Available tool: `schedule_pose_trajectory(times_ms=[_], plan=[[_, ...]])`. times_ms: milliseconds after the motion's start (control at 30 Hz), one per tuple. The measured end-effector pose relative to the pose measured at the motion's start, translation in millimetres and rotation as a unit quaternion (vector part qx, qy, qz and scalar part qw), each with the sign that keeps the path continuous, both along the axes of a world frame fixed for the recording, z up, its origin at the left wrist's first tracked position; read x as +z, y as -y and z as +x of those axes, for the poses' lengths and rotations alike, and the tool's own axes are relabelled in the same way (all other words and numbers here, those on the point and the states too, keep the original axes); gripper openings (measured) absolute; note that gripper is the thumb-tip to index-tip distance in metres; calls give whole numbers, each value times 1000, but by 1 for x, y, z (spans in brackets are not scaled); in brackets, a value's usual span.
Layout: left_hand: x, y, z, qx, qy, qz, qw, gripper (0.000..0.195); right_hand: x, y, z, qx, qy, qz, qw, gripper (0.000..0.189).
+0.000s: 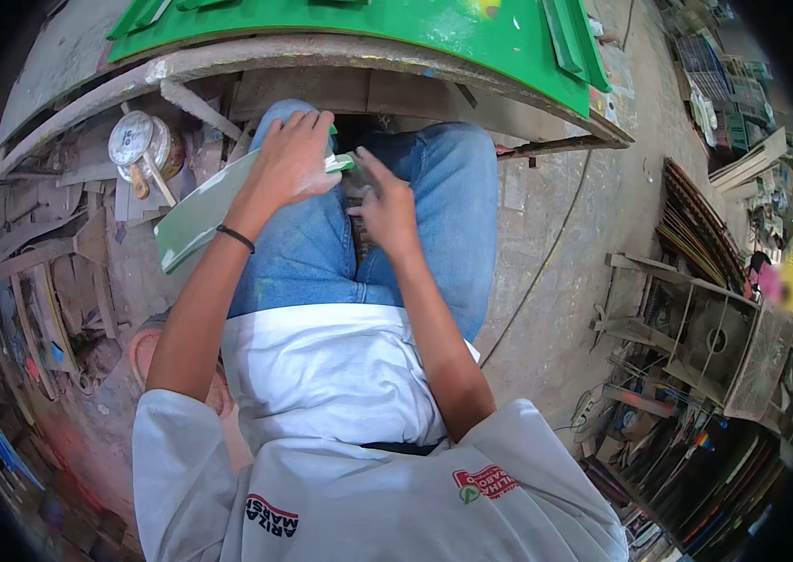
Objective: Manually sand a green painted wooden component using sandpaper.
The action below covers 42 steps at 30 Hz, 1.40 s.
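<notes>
My left hand [301, 158] grips the upper end of a long, pale green board [210, 204] with white patches. The board slants across my left thigh, its far end sticking out to the left. A brighter green and white end piece [339, 163] shows beside my left palm. My right hand [388, 207] is just right of that end, index finger stretched towards it and thumb apart. Blur at the right fingertips hides whether they touch the piece or hold something small. White dust marks my left hand.
Ahead stands a worn-framed table [340, 53] carrying a bright green panel [396, 24] with raised strips. A paint can [133, 140] with a brush and stick on its lid is at left. A cable [551, 256] crosses the floor at right, near a metal rack [712, 337].
</notes>
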<state>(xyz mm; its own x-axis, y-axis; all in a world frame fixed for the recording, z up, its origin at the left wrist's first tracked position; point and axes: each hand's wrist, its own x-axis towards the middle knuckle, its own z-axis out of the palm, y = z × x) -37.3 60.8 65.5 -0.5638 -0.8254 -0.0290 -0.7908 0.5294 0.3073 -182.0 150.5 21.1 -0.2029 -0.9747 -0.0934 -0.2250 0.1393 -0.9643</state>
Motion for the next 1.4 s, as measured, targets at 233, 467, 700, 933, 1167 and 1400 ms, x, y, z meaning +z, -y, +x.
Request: schedule_pose_trajectory(times_ms=[233,467,700,933,1167,1400], plan=[[-4,16,0,-19,-39,57,997,60,11,1,2,13,45,-38,998,53],[10,47,-2,-56,-19,248,967,58,36,2,8,-45,100,45,993,52],[-2,57,-5,-90,1,268,959,62,35,2,8,-7,-194,-178,965,60],[4,58,-13,-91,21,247,964,60,26,7,5,-12,-176,-164,971,63],[0,55,-12,-99,19,232,968,59,26,8,5,-30,-20,-120,992,59],[1,52,-21,-125,31,245,961,55,10,7,2,-32,-171,-137,975,56]])
